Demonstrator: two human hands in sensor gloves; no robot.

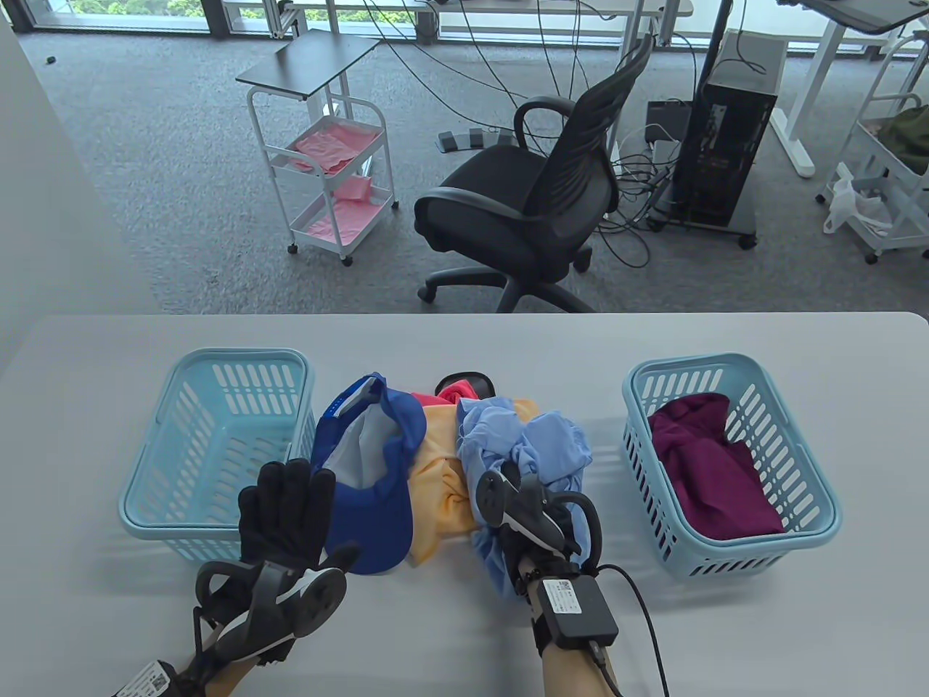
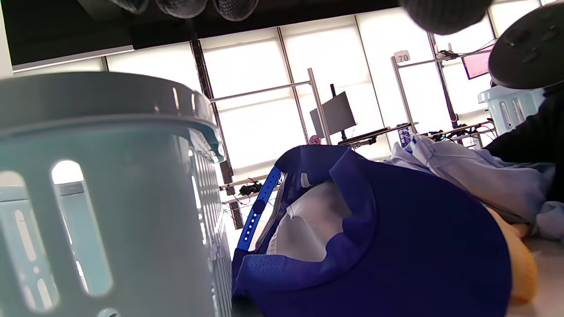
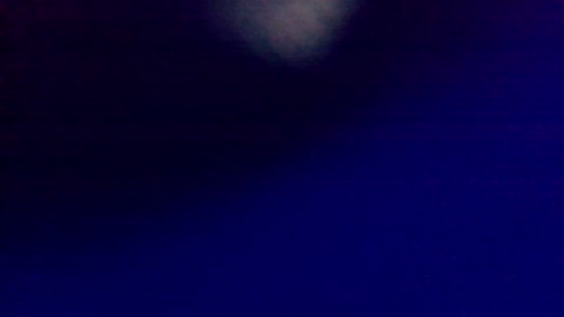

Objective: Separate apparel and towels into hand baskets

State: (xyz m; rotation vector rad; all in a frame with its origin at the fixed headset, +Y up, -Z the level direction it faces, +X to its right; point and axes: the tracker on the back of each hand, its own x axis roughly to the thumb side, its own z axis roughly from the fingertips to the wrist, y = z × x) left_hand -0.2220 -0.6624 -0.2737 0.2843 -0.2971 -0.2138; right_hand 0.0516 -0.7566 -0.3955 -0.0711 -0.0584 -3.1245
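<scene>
An empty light-blue basket (image 1: 218,450) stands at the left; it fills the left of the left wrist view (image 2: 110,198). A second basket (image 1: 733,465) at the right holds a maroon cloth (image 1: 707,472). Between them lies a pile: a blue cap (image 1: 370,479) (image 2: 374,246), an orange cloth (image 1: 439,465) and a light-blue shirt (image 1: 522,443) (image 2: 476,171). My left hand (image 1: 301,512) is open with fingers spread, just above the cap's brim beside the left basket. My right hand (image 1: 533,508) sits in the light-blue shirt with its fingers hidden. The right wrist view is dark, covered by cloth.
A red item (image 1: 453,394) and a black item (image 1: 464,380) lie at the back of the pile. The table's far edge (image 1: 464,316) runs behind the baskets, with an office chair (image 1: 530,196) beyond it. A cable runs from my right wrist.
</scene>
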